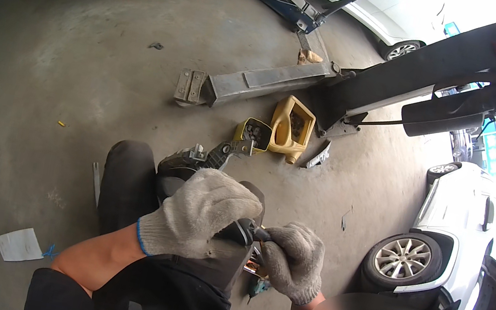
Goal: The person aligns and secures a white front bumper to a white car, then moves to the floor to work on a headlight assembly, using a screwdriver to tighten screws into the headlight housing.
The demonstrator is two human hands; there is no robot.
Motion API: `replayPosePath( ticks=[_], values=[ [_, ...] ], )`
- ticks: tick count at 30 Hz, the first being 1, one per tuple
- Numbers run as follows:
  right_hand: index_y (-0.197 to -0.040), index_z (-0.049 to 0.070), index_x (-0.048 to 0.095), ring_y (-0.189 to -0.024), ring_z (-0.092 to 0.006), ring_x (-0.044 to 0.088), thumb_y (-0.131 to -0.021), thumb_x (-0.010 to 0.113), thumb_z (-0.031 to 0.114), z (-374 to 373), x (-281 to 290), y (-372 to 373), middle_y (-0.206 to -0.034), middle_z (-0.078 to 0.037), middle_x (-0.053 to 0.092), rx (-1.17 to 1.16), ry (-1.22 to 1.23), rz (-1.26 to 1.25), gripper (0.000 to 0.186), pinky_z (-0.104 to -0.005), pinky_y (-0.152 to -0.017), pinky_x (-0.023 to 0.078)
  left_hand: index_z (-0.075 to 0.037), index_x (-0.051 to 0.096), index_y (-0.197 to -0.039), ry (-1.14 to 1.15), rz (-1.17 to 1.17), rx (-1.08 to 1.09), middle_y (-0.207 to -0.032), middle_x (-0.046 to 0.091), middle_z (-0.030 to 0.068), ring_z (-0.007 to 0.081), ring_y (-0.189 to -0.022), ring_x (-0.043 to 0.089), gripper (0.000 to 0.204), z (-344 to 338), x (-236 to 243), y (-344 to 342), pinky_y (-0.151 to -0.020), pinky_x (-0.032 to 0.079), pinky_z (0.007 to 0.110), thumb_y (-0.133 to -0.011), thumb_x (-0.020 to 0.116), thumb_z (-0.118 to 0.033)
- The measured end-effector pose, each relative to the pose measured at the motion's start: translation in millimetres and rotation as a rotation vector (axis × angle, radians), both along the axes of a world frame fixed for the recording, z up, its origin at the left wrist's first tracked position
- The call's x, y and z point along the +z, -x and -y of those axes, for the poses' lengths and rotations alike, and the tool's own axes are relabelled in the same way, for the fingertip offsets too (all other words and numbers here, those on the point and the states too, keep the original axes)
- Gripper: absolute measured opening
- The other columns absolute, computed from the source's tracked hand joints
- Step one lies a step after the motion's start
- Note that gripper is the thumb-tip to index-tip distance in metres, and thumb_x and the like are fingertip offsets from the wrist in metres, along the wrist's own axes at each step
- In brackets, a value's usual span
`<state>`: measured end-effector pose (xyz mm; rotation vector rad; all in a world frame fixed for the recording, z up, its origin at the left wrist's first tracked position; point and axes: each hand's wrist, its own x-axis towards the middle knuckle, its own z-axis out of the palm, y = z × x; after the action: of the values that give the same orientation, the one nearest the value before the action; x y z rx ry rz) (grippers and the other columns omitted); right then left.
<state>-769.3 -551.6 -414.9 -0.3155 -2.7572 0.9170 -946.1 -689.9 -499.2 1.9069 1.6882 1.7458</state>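
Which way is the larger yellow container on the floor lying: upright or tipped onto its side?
Tipped on its side. The larger yellow container lies flat on the concrete floor, its cut-open face upward showing dark small parts inside.

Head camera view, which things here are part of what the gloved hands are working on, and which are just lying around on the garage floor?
In hand:
- left hand, gloved, gripping a black tool
- right hand, gloved, pinching the tool's tip
- dark part just beyond the hands

Lying about:
- yellow cut-open jug holding small parts
- small yellow tub
- lift arm
- paper scrap
- white car
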Motion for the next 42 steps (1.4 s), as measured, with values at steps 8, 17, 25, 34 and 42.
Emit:
replayPosePath(
  ticks=[8,17,25,34,42],
  values=[
    [-0.090,0.001,0.070,-0.061,-0.0337,0.061,-0.078,0.072,0.009,1.4,5.4,11.5,-0.066,-0.014,0.060,0.008,-0.028,0.040,0.014,-0.0422,-0.059,0.048,-0.009,0.063,-0.119,0.015,-0.018,-0.010,-0.117,0.068,0.0103,0.0299,-0.106,0.065,0.063,0.0,-0.7,0.2,-0.095,0.048,0.045,-0.068,0.089,-0.034],
    [-0.090,0.006,0.070,-0.067,-0.0353,0.062,-0.083,0.073,0.015,0.1,19.6,10.5,-0.072,-0.013,0.063,0.019,-0.131,0.189,0.012,-0.0454,-0.061,0.049,-0.009,0.063,-0.119,0.016,-0.028,-0.011,-0.116,0.068,0.0093,0.0282,-0.105,0.065,0.062,-2.0,-1.9,-1.6,-0.095,0.049,0.044,-0.065,0.088,-0.030],
    [-0.081,0.007,0.063,-0.066,-0.0368,0.062,-0.085,0.071,0.022,-3.8,37.3,18.3,-0.069,-0.013,0.060,0.134,-0.319,0.289,0.017,-0.0480,-0.061,0.049,-0.009,0.064,-0.119,0.030,-0.016,-0.012,-0.115,0.067,0.0075,0.0275,-0.105,0.064,0.060,-5.0,0.2,-5.3,-0.095,0.048,0.045,-0.067,0.084,-0.032],
    [-0.078,0.008,0.059,-0.066,-0.0366,0.063,-0.086,0.069,0.024,-6.6,38.4,19.4,-0.070,-0.013,0.061,0.204,-0.365,0.366,0.021,-0.0480,-0.062,0.049,-0.007,0.065,-0.116,-0.045,-0.012,-0.007,-0.111,0.069,0.0097,0.0291,-0.100,0.066,0.055,-8.5,-1.0,-7.4,-0.089,0.050,0.044,-0.069,0.084,-0.030],
    [-0.077,0.008,0.058,-0.064,-0.0353,0.063,-0.087,0.069,0.023,-4.7,34.2,14.9,-0.069,-0.012,0.061,0.190,-0.354,0.384,0.021,-0.0465,-0.059,0.050,-0.007,0.066,-0.114,-0.050,-0.004,-0.003,-0.109,0.068,0.0090,0.0289,-0.099,0.065,0.055,-11.1,-6.2,-14.6,-0.088,0.049,0.045,-0.071,0.083,-0.037]
  ],
)
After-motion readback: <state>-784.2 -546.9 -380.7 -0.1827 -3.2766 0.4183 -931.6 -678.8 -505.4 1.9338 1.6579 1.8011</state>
